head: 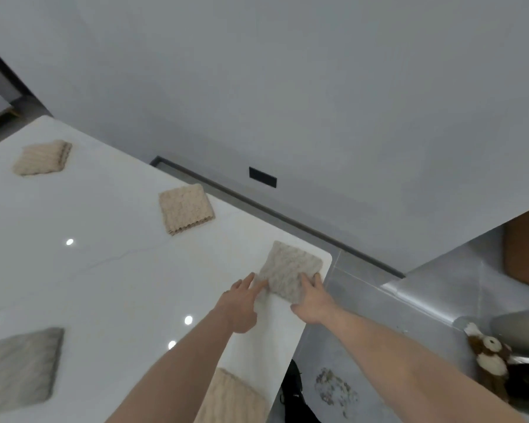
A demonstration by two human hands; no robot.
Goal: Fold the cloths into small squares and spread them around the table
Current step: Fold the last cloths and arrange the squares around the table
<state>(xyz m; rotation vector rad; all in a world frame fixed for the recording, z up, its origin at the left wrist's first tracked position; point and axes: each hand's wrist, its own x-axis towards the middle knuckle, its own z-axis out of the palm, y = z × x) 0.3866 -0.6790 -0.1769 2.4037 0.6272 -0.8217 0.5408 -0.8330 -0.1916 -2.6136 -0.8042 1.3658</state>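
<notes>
- At the far right corner of the bench (119, 270), the cloth (290, 270) lies folded flat, close to the edge.
- The left hand (242, 303) and right hand (312, 297) touch its near sides with straight fingers, pinching nothing.
- A push too far could slide it off onto the floor (364, 300).
- It is about square, with no long side; one corner points away.

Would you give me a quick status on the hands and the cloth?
Left hand and right hand open, touching grey-beige cloth. Cloth folded square at table corner. Nothing in the way.
</notes>
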